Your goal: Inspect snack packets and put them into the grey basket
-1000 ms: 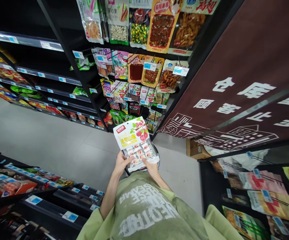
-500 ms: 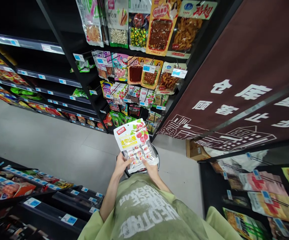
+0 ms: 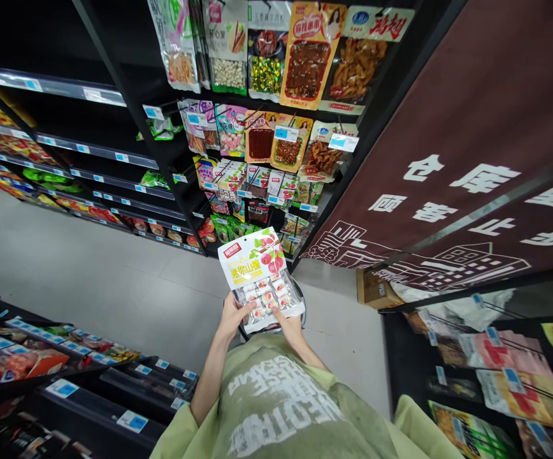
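I hold a white snack bag [image 3: 259, 274] upright in front of my chest; it has red fruit and a yellow band printed on top and small wrapped sweets showing through its clear lower half. My left hand [image 3: 233, 315] grips its lower left corner with thumb on the front. Its lower right edge is pinched by my right hand [image 3: 290, 324]. Under the bag the dark rim of a basket [image 3: 300, 305] shows, mostly hidden.
A black rack of hanging snack packets [image 3: 276, 137] faces me. Long shelves [image 3: 90, 153] run off to the left above grey floor [image 3: 114, 280]. A brown banner with white characters [image 3: 448, 185] stands right, a cardboard box [image 3: 374, 290] at its foot. Low shelves flank me.
The bag and both hands stay almost still; the view has only shifted slightly.
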The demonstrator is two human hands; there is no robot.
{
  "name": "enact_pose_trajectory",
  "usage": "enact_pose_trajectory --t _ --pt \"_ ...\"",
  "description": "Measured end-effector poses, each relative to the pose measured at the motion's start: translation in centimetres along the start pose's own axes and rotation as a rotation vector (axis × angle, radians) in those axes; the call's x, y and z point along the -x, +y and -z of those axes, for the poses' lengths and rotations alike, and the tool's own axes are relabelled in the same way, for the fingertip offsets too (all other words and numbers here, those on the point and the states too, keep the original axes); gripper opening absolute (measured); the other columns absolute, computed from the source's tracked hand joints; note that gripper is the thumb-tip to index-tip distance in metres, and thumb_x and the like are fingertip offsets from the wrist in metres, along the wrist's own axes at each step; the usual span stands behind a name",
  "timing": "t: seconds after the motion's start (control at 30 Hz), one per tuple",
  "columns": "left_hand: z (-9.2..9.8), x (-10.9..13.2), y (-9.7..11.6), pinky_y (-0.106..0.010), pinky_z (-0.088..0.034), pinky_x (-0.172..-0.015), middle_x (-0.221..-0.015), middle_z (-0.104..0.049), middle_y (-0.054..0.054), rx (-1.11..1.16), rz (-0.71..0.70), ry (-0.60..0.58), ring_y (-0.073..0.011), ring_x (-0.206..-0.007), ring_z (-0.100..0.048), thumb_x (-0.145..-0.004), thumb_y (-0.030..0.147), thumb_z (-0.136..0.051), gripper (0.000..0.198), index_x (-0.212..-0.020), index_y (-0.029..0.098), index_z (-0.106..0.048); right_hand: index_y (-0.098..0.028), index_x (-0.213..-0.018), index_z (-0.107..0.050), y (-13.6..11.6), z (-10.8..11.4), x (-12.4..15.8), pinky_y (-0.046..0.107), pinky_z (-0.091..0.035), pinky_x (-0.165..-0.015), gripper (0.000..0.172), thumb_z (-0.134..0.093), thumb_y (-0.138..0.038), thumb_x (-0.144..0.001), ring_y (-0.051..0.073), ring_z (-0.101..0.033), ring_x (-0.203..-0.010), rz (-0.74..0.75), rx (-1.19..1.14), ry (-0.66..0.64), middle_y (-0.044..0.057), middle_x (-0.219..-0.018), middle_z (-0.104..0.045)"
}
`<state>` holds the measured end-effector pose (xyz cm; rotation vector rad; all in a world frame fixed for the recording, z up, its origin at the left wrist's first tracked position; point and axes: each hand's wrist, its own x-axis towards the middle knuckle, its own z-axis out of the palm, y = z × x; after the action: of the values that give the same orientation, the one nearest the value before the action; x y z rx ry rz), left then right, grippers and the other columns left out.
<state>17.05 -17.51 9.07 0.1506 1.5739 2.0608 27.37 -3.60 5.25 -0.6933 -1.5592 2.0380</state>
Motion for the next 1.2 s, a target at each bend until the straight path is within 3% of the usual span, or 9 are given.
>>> enact_pose_trajectory --t 0.23,0.43,0.77,0.93,1.07,1.13,1.2 --pt "0.3 -0.2 -0.1 -0.034 -0.057 -0.077 -0.105 -0.075 -0.011 -0.023 -0.046 -0.001 -0.0254 -0.091 -0.071 -0.058 0.033 -0.089 0.058 -0.106 0.016 -0.062 -0.018 -0.125 -0.062 -0.1 0.0 0.2 0.049 -0.05 -0.103 0.073 -0.087 -0.035 -0.059 0.031 -0.065 -0.114 -0.033 0.013 -0.063 0.011 -0.123 -0.069" --pt "0.6 -0.5 -0.3 -0.037 -0.055 -0.085 -0.112 -0.073 -0.013 -0.009 -0.086 -0.04 -0.0265 -0.1 -0.069 -0.06 0.031 -0.088 0.057 -0.108 0.015 -0.062 -0.018 -0.124 -0.063 0.0 0.1 0.1 0.049 -0.051 -0.102 0.07 -0.087 -0.033 -0.06 0.03 -0.066 -0.11 -0.008 0.01 -0.08 0.011 -0.12 -0.07" --pt "0.3 -0.2 0.2 -0.039 -0.056 -0.083 -0.112 -0.074 -0.014 -0.01 -0.052 -0.034 -0.0297 -0.099 -0.07 -0.06 0.031 -0.088 0.057 -0.109 0.016 -0.063 -0.017 -0.124 -0.063 0.0 0.1 0.1 0.047 -0.053 -0.101 0.069 -0.086 -0.037 -0.062 0.03 -0.066 -0.111 0.014 0.052 -0.08 0.011 -0.121 -0.07" --pt "-0.5 -0.4 0.0 -0.04 -0.053 -0.094 -0.118 -0.071 -0.013 0.076 -0.055 0.029 -0.0295 -0.108 -0.067 -0.064 0.028 -0.086 0.058 -0.115 0.018 -0.06 -0.016 -0.115 -0.068 -0.2 -0.2 0.4 0.046 -0.056 -0.096 0.058 -0.084 -0.037 -0.064 0.03 -0.069 -0.104 0.069 0.161 -0.039 0.012 -0.116 -0.072" --pt "-1.2 -0.6 -0.5 -0.047 -0.046 -0.104 -0.12 -0.07 -0.014 0.146 -0.009 0.132 -0.0305 -0.116 -0.063 -0.064 0.025 -0.086 0.076 -0.13 0.02 -0.05 -0.016 -0.104 -0.073 -0.1 -0.2 0.6 0.046 -0.057 -0.094 0.044 -0.083 -0.037 -0.067 0.03 -0.072 -0.097 0.112 0.326 0.008 0.011 -0.105 -0.076" --pt "-1.3 -0.7 -0.8 -0.047 -0.042 -0.108 -0.134 -0.062 -0.014 0.157 -0.011 0.172 -0.0307 -0.128 -0.055 -0.064 0.022 -0.086 0.083 -0.137 0.024 -0.046 -0.016 -0.098 -0.076 -0.2 -0.1 0.6 0.044 -0.059 -0.089 0.033 -0.079 -0.036 -0.073 0.029 -0.073 -0.09 0.162 0.405 -0.02 0.01 -0.098 -0.077" --pt "-1.2 -0.8 -1.0 -0.045 -0.036 -0.113 -0.151 -0.047 -0.011 0.182 -0.037 0.168 -0.0299 -0.139 -0.042 -0.066 0.019 -0.085 0.082 -0.139 0.028 -0.048 -0.017 -0.097 -0.077 -0.5 0.1 0.5 0.043 -0.059 -0.085 0.024 -0.074 -0.032 -0.079 0.027 -0.074 -0.088 0.308 0.468 -0.091 0.009 -0.098 -0.078"
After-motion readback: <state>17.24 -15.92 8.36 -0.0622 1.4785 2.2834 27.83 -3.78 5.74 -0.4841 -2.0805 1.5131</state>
